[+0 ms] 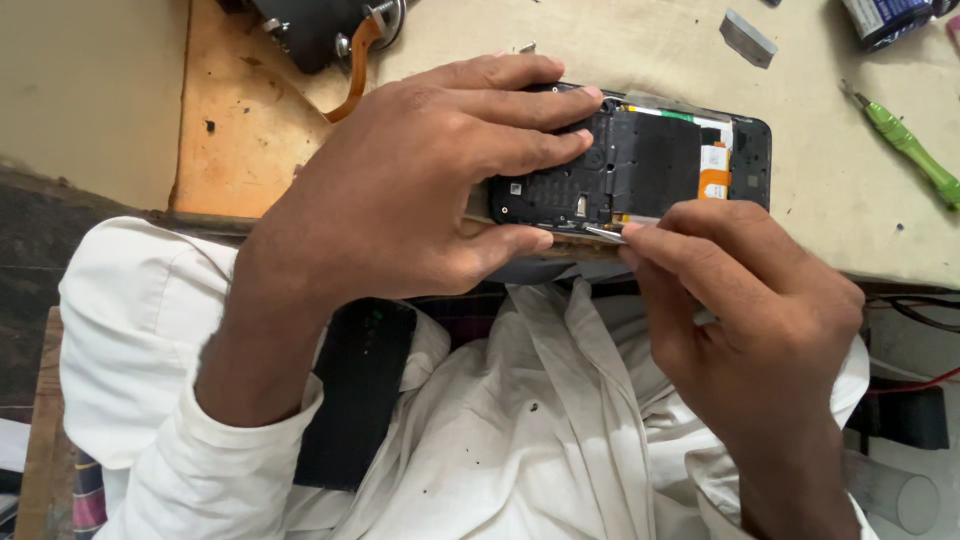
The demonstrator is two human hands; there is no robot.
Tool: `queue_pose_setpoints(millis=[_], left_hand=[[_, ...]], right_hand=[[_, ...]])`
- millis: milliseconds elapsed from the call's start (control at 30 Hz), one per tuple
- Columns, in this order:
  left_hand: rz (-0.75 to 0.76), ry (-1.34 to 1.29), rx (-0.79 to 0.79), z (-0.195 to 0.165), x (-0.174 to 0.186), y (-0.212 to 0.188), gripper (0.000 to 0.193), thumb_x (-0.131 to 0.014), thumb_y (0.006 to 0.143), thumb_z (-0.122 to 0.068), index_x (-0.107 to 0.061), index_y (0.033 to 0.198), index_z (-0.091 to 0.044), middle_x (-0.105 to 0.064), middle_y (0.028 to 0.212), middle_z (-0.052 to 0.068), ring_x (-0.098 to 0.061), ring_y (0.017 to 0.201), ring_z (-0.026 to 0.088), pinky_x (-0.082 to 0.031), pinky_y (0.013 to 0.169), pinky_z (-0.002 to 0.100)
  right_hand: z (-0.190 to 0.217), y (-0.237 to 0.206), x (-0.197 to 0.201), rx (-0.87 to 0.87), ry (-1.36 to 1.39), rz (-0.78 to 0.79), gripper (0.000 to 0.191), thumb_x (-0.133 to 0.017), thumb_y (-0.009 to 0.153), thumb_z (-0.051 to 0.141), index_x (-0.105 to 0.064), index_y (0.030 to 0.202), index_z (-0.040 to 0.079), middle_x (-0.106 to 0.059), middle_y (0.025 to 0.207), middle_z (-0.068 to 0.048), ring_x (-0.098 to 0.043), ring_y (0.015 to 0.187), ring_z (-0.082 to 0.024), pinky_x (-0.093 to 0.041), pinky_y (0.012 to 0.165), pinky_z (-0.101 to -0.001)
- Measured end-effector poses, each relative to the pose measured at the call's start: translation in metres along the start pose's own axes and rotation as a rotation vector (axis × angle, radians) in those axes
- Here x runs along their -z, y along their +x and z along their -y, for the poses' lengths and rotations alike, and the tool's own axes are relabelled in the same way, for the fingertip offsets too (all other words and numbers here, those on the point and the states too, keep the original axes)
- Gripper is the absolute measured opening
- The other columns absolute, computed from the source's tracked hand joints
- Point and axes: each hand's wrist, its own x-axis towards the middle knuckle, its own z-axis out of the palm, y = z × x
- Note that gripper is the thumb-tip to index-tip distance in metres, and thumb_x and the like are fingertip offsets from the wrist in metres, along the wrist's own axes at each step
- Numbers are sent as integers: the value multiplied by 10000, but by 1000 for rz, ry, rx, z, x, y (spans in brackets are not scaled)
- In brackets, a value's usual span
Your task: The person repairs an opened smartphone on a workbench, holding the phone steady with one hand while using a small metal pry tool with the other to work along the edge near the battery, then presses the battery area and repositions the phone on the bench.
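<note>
Green screwdriver (915,152) and grey chip (748,38) lie near opened phone (640,165) (both hands on it).

Left hand (400,190): centre of the frame, clamped over the left part of the opened phone, fingers across its top, thumb along its near edge.
Opened phone (650,165): upper centre-right, back cover off, black inner plates and an orange flex strip showing.
Right hand (745,320): right of centre, pinching thin metal tweezers (603,233) whose tip meets the phone's near edge.
Worktable (620,50): pale, worn surface across the top of the frame.
Green screwdriver (910,145): upper right, lying on the table.
Small grey metal piece (748,38): top right.
White garment (520,400): fills the lower frame.
</note>
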Motion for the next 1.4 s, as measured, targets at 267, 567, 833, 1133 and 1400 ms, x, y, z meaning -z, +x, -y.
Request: queue_pose_setpoints(millis=[267,567,833,1133,1400], left_hand=[[0,-9,12,0,0,-1,581,-913,765,-246,-728,1266,-19,-636,1442,87,-517,1409,301,-446,1149,437],[-5,-12,10,0,0,-1,581,-916,763,-242,-729,1266,-21,-640,1438,91,-521,1406,303,-452,1141,435],[-7,3,-8,0,0,0,594,-918,756,-243,-726,1267,-8,-640,1434,104,-525,1400,307,-451,1144,439],[-3,-15,-20,1,1,0,597,-921,751,-228,-725,1266,2,-636,1440,116,-531,1405,318,-455,1149,438],[-4,-1,-4,-3,3,2,604,-926,723,-213,-729,1253,-2,-643,1429,111,-536,1396,316,-459,1128,443]], right_hand=[[0,-9,-2,-35,-26,7,148,-794,961,-7,-727,1090,20,-707,987,-106,-698,843,-235,-538,712,-317],[10,-5,3,-173,-8,45,170,-845,858,38,-738,981,-14,-711,916,-124,-637,617,-154,-484,526,-278],[3,3,6,-49,59,47,174,-831,874,20,-711,996,-14,-696,966,-120,-709,747,-182,-558,630,-271],[3,14,4,-31,8,95,154,-830,840,3,-704,921,-31,-700,875,-109,-674,637,-195,-509,541,-297],[5,12,-2,-63,92,44,133,-809,857,2,-686,904,-16,-680,860,-102,-659,629,-199,-500,531,-300]])
